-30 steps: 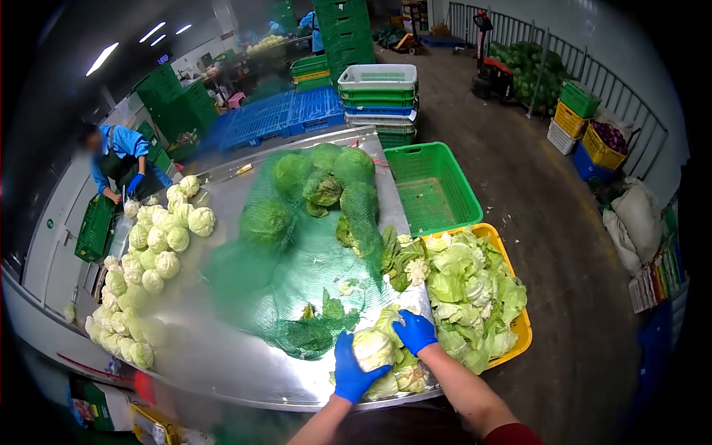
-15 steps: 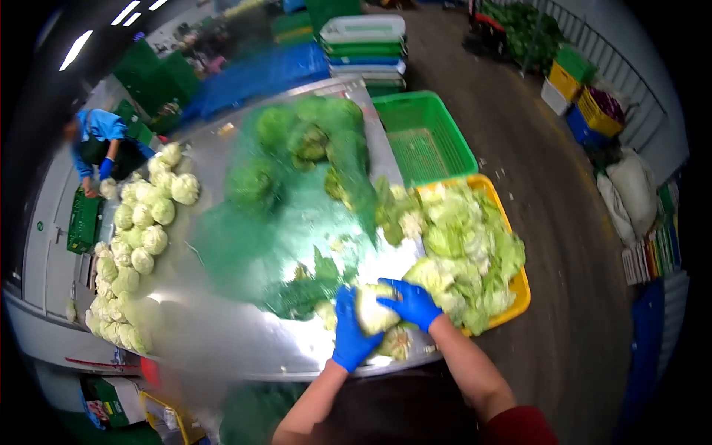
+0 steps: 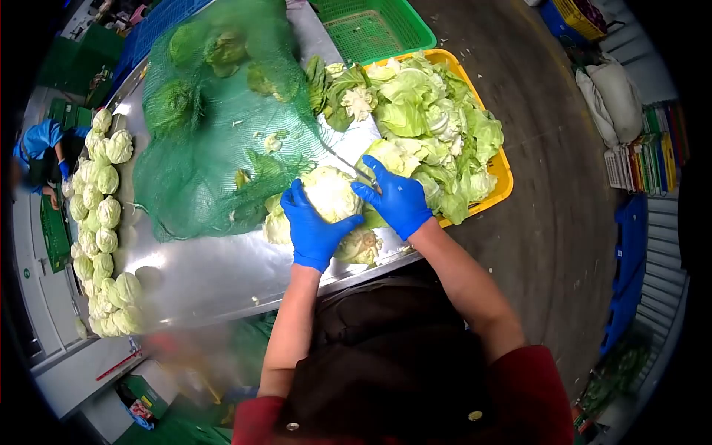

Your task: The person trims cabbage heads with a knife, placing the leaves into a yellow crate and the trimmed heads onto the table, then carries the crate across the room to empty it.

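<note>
My left hand [image 3: 315,230], in a blue glove, grips a pale trimmed cabbage [image 3: 331,194] from its near left side, thumb and fingers spread around it. A knife [image 3: 351,163] with a thin blade is held in my right hand [image 3: 400,199], also gloved in blue, just right of the cabbage. The blade points up and left above the metal table [image 3: 200,278]. Loose leaves [image 3: 360,246] lie below the cabbage by the table's edge, and another pale piece [image 3: 277,224] sits left of my left hand.
A yellow crate [image 3: 506,178] heaped with cabbage leaves [image 3: 445,126] stands at the right, below a green crate [image 3: 426,33]. Green netting [image 3: 222,148] holds several cabbages. Trimmed cabbages [image 3: 104,211] line the table's left side. Beyond them a person in blue [image 3: 43,141] bends over a green crate [image 3: 53,233].
The view has tilted down and shifted. My right hand has come off the cabbage and now holds the knife beside it. My left hand still grips the cabbage.
</note>
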